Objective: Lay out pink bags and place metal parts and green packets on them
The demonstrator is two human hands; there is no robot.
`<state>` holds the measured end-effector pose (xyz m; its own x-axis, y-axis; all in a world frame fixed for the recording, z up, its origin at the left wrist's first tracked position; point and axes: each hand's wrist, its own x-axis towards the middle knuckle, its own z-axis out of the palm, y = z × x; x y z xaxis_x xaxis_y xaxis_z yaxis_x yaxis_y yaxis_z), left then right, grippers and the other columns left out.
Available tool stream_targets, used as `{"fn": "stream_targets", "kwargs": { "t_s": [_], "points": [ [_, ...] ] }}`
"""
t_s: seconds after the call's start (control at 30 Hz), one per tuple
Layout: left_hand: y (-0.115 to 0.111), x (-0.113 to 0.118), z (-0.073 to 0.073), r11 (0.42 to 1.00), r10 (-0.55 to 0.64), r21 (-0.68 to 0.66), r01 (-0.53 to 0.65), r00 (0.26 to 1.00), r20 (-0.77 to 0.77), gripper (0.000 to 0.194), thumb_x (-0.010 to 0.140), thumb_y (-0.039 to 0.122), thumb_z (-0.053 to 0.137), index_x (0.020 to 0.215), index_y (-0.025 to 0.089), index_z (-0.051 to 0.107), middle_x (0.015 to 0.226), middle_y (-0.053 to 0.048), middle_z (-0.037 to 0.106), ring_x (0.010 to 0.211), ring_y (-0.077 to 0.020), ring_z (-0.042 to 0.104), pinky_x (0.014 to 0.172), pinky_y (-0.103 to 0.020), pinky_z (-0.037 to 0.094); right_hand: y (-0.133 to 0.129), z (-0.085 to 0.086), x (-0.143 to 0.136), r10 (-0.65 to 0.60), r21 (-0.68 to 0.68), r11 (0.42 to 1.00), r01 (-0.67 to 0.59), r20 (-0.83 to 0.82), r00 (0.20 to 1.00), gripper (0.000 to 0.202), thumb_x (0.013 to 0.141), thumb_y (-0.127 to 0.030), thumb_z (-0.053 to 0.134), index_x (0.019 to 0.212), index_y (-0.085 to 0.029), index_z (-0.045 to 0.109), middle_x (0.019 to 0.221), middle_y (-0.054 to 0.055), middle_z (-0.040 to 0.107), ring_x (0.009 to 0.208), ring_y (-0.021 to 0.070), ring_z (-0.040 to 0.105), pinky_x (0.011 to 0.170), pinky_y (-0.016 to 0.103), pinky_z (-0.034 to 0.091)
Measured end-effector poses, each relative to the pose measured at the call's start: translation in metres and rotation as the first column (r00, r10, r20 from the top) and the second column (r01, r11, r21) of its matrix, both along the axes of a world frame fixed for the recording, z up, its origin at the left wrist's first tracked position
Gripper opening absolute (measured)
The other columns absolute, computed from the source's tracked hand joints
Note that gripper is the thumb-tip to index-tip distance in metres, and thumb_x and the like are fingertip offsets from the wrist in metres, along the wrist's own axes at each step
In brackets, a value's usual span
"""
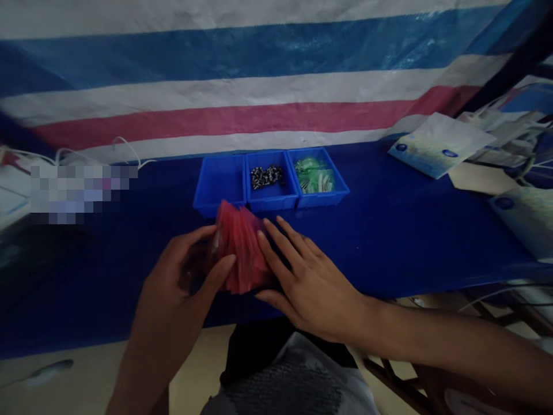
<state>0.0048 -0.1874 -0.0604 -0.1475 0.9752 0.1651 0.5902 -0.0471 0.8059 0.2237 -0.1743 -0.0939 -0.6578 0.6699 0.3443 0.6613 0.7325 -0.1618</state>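
Observation:
A stack of thin red plastic pieces [242, 248], partly blurred, is between my two hands near the front of the blue table. My left hand [181, 276] grips the stack from its left side, thumb in front and fingers behind. Against its right side rests my right hand [302, 271], fingers spread and pointing up and left. Just behind the stack stand three blue bins side by side: the left bin [221, 180] shows a bare bottom, the middle one holds small black and silver parts [266, 177], and the right one holds green plastic packets [313, 176].
White and yellow printed packages [440, 144] and cables lie at the right of the blue table [389, 230]. More cables and a pixelated pile [73, 190] are at the left. A striped sheet [259, 57] hangs behind. The table's front edge is close to my lap.

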Motion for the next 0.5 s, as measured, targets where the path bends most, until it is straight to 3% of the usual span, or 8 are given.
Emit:
{"fn": "stream_targets", "kwargs": {
  "t_s": [0.13,0.2,0.27,0.33,0.4,0.5],
  "points": [
    [-0.006,-0.011,-0.007,0.971,0.098,0.239,-0.009,0.926,-0.364,0.052,0.095,0.070,0.064,0.132,0.033,0.069,0.131,-0.010,0.068,0.119,-0.0351,0.067,0.104,-0.057,0.059,0.012,0.009,0.004,0.064,0.022,0.998,-0.063,-0.063,0.996,0.081,0.110,-0.054,0.041,0.163,0.006,0.032,0.169,0.036,0.030,0.159,0.0473,0.032,0.121,0.064,0.047],
    [-0.010,-0.015,-0.011,0.928,0.069,0.349,0.129,0.863,-0.501,0.050,0.103,0.058,0.059,0.148,0.036,0.059,0.149,-0.010,0.059,0.137,-0.0379,0.058,0.113,-0.059,0.053,0.018,0.008,0.009,0.115,-0.009,0.993,-0.116,-0.079,0.990,0.083,0.110,-0.056,0.042,0.166,0.004,0.027,0.171,0.036,0.023,0.163,0.0448,0.023,0.125,0.063,0.041],
    [-0.011,-0.014,-0.017,0.878,-0.087,0.325,0.351,0.785,-0.613,0.061,0.107,0.054,0.052,0.163,0.036,0.039,0.164,-0.008,0.049,0.150,-0.0370,0.049,0.119,-0.057,0.049,0.023,0.004,0.015,0.156,-0.075,0.984,-0.161,-0.066,0.986,0.088,0.108,-0.061,0.043,0.167,0.001,0.023,0.173,0.035,0.017,0.165,0.0423,0.016,0.128,0.063,0.038],
    [-0.010,-0.009,-0.025,0.814,-0.226,0.247,0.526,0.678,-0.700,0.068,0.109,0.052,0.048,0.169,0.030,0.026,0.165,-0.010,0.049,0.152,-0.0346,0.049,0.123,-0.055,0.047,0.028,-0.002,0.021,0.183,-0.133,0.973,-0.188,-0.047,0.982,0.092,0.107,-0.064,0.043,0.169,-0.001,0.018,0.175,0.033,0.013,0.166,0.0398,0.011,0.128,0.063,0.036],
    [-0.009,-0.002,-0.033,0.781,-0.240,0.223,0.583,0.610,-0.755,0.064,0.110,0.044,0.048,0.168,0.025,0.030,0.160,-0.012,0.056,0.150,-0.0337,0.052,0.126,-0.054,0.044,0.031,-0.005,0.025,0.210,-0.150,0.965,-0.213,-0.032,0.977,0.096,0.106,-0.067,0.044,0.170,-0.003,0.014,0.175,0.032,0.011,0.166,0.0390,0.009,0.129,0.063,0.034],
    [-0.008,0.005,-0.034,0.773,-0.233,0.236,0.588,0.610,-0.757,0.053,0.110,0.038,0.048,0.161,0.024,0.045,0.153,-0.012,0.063,0.149,-0.0331,0.054,0.124,-0.054,0.046,0.036,-0.004,0.030,0.239,-0.132,0.962,-0.237,-0.003,0.971,0.103,0.103,-0.073,0.045,0.171,-0.003,0.012,0.174,0.035,0.012,0.166,0.0431,0.012,0.127,0.068,0.034]
  ]
}}
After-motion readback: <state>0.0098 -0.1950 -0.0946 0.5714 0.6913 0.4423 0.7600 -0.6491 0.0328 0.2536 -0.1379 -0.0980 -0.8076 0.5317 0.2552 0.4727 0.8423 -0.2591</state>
